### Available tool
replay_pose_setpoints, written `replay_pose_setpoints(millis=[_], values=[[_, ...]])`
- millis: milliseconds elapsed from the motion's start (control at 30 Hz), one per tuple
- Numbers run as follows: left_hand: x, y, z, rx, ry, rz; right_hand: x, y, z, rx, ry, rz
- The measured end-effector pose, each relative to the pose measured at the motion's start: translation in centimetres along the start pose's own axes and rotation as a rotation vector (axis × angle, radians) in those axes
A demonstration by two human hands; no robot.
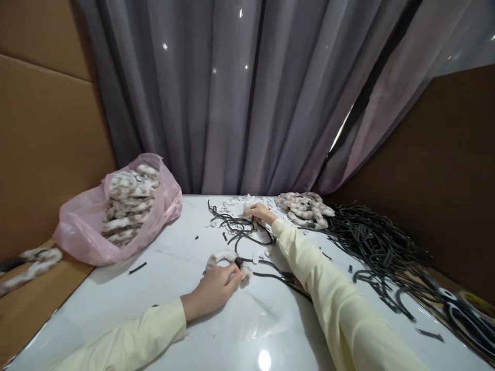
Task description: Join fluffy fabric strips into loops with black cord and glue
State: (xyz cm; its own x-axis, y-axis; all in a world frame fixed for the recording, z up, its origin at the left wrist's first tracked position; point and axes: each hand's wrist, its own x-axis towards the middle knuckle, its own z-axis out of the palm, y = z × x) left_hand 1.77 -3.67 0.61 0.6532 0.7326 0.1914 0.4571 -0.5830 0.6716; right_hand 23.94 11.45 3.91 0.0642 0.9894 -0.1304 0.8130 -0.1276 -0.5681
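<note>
The tabletop [154, 309] looks smooth and glossy, the bag [166, 196] thin crinkled plastic, the curtain [228, 103] draped cloth.

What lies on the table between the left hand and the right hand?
Between the left hand and right hand, loose black cords curve across the white table, with a small white piece among them; the head view shows this.

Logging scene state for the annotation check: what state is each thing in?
Fluffy loop: curved, partly hidden
Left hand: closed on it
Right hand: at small white item, grip unclear
Pink bag: open, fluffy pieces inside
Curtain: drawn, narrow gap at right
Black cord heap: tangled
Fluffy pile: loose, outside the bag
</note>
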Motion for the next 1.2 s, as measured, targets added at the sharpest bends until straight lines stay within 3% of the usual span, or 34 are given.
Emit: replay_pose_setpoints(millis=[100,233,400,500,600,733,833,933,1033,1200], values=[[0.1,-0.3,0.2,0.006,-0.008,-0.003,-0.4,0.2,-0.1,-0.069,-0.042,-0.004],[0.1,-0.2,0.1,-0.015,-0.014,-0.017,-1.4,-0.2,-2.1,-0.201,-0.005,-0.011],[-0.1,0.6,-0.6,-0.07,-0.071,-0.038,-5.9,-1.5,-3.9,-0.377,0.022,-0.099],[-0.1,0.5,-0.7,-0.164,-0.102,-0.06,-10.6,-1.8,-2.5,-0.416,-0.119,-0.264],[0.3,0.1,-0.8,-0.425,-0.181,-0.169,-14.9,-1.3,-0.2,-0.43,-0.231,-0.415],[1.0,-0.2,-1.7,-0.784,-0.283,-0.381,-16.9,0.0,1.2,-0.415,-0.247,-0.532],[1.5,0.0,-3.1,-0.897,-0.307,-0.459,-16.0,0.5,-0.3,-0.294,-0.324,-0.565],[2.3,0.4,-4.7,-0.984,-0.325,-0.469,-15.3,-0.1,-3.0,-0.101,-0.335,-0.498],[3.4,1.5,-6.3,-1.093,-0.41,-0.461,-15.9,-1.6,-5.7,0.074,-0.235,-0.48],[4.4,4.0,-7.9,-1.03,-0.416,-0.375,-18.5,-4.3,-7.6,0.072,-0.029,-0.729]])
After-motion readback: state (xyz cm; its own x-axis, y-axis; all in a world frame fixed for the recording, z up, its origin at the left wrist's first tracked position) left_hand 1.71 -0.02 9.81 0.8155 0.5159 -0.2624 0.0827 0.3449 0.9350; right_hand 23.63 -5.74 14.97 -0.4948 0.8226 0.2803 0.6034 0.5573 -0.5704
